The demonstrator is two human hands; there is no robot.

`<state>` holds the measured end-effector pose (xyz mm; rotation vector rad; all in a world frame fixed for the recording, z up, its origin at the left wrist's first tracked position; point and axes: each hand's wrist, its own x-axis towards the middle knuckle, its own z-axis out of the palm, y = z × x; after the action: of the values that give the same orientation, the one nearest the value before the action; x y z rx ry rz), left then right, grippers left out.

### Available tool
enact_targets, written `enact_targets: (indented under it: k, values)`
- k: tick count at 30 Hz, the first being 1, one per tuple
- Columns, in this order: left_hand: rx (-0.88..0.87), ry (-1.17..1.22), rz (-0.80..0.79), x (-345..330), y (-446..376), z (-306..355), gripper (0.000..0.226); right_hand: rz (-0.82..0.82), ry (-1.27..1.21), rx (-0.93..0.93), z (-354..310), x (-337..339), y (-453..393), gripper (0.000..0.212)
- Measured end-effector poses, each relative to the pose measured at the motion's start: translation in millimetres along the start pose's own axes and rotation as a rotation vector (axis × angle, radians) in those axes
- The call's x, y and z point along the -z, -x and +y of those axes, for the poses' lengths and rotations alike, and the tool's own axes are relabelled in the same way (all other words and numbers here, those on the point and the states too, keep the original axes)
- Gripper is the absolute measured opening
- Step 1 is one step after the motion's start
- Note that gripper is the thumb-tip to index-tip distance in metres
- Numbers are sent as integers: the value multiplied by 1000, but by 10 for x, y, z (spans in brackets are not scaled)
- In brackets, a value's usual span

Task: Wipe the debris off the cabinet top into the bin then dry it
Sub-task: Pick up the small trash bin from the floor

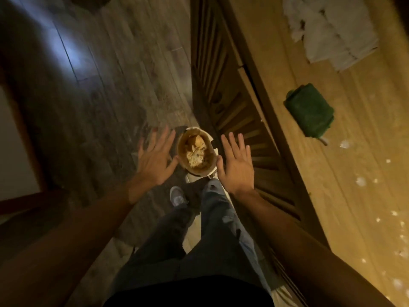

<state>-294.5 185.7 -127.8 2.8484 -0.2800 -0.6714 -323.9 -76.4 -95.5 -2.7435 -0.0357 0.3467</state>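
A small round bin (212, 171) with crumpled scraps inside stands on the floor, close against the cabinet's slatted front. My left hand (155, 158) hovers spread to the bin's left and my right hand (238, 165) to its right, both with straight fingers and holding nothing. Whether they touch the bin I cannot tell. On the wooden cabinet top (354, 207) at the right lies a folded green cloth (309, 111). A white towel (332, 29) lies farther back. White crumbs of debris (360, 181) are scattered over the near part of the top.
The cabinet's slatted front (234, 111) runs diagonally beside the bin. The wooden floor (99, 96) spreads to the left. My legs and one shoe (177, 196) stand just behind the bin. A dark piece of furniture (13, 151) borders the left edge.
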Motion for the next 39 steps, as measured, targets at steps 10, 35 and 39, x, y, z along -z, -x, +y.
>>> enact_targets:
  k: [10, 35, 39]
  values:
    - [311, 272, -161, -1549, 109, -433, 73, -292, -152, -500, 708, -1379, 48, 45]
    - [814, 1222, -2, -3292, -1275, -389, 21, -284, -572, -925, 1537, -3434, -930, 31]
    - [790, 1198, -2, -3180, -1246, -321, 33, -314, -771, -1047, 1531, -3252, -879, 34]
